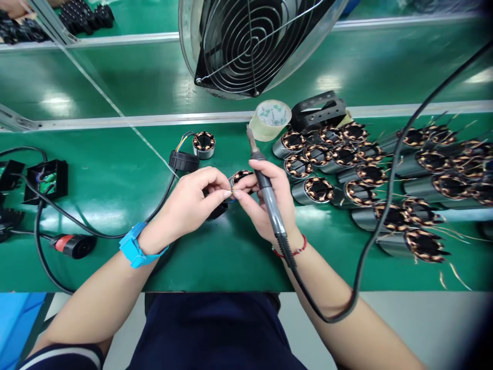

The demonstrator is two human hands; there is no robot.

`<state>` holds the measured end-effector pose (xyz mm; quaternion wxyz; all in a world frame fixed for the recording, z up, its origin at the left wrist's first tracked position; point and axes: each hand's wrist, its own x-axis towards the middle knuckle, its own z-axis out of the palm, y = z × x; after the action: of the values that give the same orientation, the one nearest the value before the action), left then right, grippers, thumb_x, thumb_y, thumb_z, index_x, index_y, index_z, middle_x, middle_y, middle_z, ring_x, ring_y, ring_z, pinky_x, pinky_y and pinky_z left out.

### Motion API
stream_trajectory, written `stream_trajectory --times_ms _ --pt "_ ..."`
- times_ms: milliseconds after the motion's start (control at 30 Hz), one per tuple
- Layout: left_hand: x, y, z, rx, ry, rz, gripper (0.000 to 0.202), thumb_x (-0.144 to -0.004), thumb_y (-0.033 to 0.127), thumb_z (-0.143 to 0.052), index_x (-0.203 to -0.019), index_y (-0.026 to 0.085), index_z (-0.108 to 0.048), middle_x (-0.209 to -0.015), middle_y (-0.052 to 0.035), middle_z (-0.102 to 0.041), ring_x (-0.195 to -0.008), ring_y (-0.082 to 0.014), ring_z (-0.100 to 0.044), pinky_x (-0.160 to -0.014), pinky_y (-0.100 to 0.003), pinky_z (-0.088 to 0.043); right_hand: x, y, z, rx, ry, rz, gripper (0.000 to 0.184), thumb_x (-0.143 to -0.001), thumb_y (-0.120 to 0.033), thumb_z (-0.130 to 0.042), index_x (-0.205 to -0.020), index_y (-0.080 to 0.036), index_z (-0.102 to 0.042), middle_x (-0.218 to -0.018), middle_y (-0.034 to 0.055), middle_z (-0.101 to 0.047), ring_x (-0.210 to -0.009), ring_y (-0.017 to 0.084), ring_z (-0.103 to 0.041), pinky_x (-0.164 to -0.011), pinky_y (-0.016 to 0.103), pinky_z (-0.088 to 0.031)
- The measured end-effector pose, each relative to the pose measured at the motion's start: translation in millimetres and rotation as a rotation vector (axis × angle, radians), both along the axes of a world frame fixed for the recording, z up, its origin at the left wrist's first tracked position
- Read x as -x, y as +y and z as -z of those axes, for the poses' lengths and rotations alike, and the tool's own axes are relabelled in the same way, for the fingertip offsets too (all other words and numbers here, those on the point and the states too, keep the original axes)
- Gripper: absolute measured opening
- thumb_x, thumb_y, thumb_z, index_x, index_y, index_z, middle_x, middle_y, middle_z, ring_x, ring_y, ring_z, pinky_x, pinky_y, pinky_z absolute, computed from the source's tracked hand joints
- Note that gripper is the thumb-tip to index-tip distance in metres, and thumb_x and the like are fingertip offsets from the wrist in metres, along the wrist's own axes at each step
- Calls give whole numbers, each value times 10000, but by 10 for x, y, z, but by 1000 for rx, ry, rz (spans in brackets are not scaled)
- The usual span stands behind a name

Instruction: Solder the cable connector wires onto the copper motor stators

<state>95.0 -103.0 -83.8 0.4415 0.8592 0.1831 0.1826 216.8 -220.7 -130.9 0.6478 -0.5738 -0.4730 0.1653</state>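
My left hand [198, 198], with a blue band at the wrist, pinches a thin wire [232, 191] between thumb and finger. Close against it, my right hand [271, 200] has its thumb and fingertips at the same wire. A soldering iron [265, 182] also rests in my right hand, its tip pointing up and away from me. Just behind the fingertips a stator with copper windings [242, 177] is partly hidden, as is a black part below the left hand. A black round cap with coloured wires [184, 161] and another stator [204, 145] stand beyond my left hand.
Many wound stators [362, 174] lie in rows on the right of the green bench [246, 257]. A tape roll [270, 119] and black bracket [319, 110] stand behind. A fan [250, 46] hangs overhead. Cabled black boxes [46, 180] lie left; the iron's cord [389, 190] loops across the right.
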Motion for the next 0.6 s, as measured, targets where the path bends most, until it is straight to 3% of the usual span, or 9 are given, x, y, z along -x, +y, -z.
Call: stream_trajectory --times_ms 167,300,400,467,600 --pt "-10 -31 4 -43 22 -26 98 -830 156 -595 -733 171 -601 -727 30 -615 -689 -111 -548 -656 -241 -402 13 4 -29 -17 4 12 494 -801 -101 -642 -1216 -297 -457 -837 -40 -619 -773 117 -624 -737 290 -557" --pt "7 -69 16 -385 83 36 149 -889 249 -565 -774 182 -631 -797 -12 -663 -793 -169 -544 -769 -342 -351 28 4 -30 -23 -19 57 450 -809 -109 -625 -1194 -269 -456 -802 -43 -605 -737 124 -618 -736 316 -549" --pt "22 -112 41 -613 76 55 221 -930 269 -500 -798 185 -656 -786 -33 -687 -794 -190 -532 -768 -376 -311 42 6 -44 -17 -31 90 416 -815 -126 -621 -1174 -263 -460 -787 -45 -601 -738 123 -616 -760 323 -545" --pt "23 -137 58 -596 67 12 233 -933 252 -488 -810 193 -677 -749 -29 -691 -770 -185 -538 -753 -370 -308 35 2 -61 -8 -58 103 391 -825 -147 -615 -1166 -262 -463 -784 -44 -607 -742 123 -619 -778 324 -544" --pt "-2 -128 80 -383 128 -59 174 -904 227 -533 -909 225 -707 -794 -10 -708 -778 -175 -547 -756 -355 -314 -59 -39 -72 13 -151 122 393 -840 -149 -582 -1199 -263 -467 -871 -14 -655 -817 139 -646 -820 333 -536"
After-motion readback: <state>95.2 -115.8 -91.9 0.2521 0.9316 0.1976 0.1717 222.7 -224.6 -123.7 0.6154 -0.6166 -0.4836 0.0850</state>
